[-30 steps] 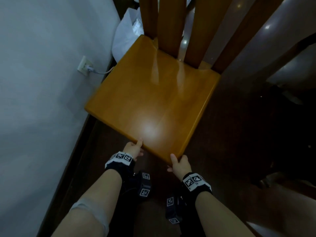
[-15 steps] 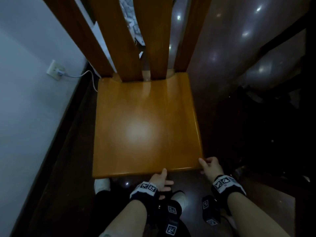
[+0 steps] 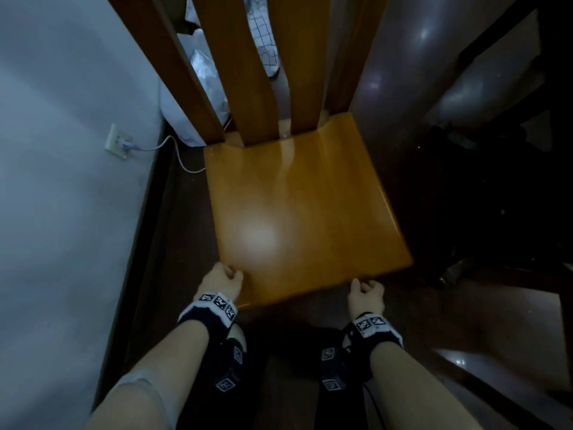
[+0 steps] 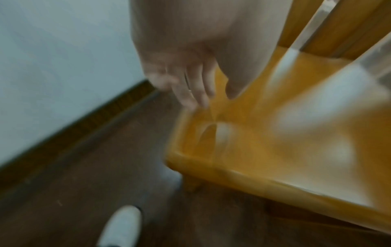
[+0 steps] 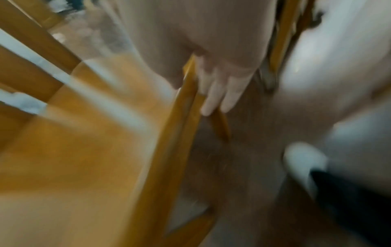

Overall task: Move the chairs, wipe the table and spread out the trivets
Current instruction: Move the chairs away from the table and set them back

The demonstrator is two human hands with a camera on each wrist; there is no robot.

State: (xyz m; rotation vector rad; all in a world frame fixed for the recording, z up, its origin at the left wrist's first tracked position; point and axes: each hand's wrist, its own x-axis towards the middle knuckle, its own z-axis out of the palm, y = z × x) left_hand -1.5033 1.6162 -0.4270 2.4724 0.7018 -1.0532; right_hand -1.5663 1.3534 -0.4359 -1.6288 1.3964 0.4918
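A wooden chair with a glossy orange-brown seat [image 3: 297, 212] and a slatted back stands on the dark floor in front of me. My left hand [image 3: 221, 279] grips the seat's front left corner. The blurred left wrist view shows its thumb on top of the seat [image 4: 275, 133] and its fingers [image 4: 190, 93] down the side. My right hand [image 3: 366, 290] holds the front edge towards the right. In the right wrist view its fingers [image 5: 220, 97] reach under the seat's rim [image 5: 182, 117]. No table or trivets are in view.
A white wall [image 3: 62, 197] runs close along the left, with a socket [image 3: 117, 141] and a white cable on the floor. A white plastic bag [image 3: 183, 119] lies behind the chair. Dark furniture [image 3: 496, 169] stands at the right. My feet [image 4: 120, 225] are just before the chair.
The chair has swung from slanted against the wall to nearly square in front of me. My left hand has shifted from the front edge's middle to the left corner.
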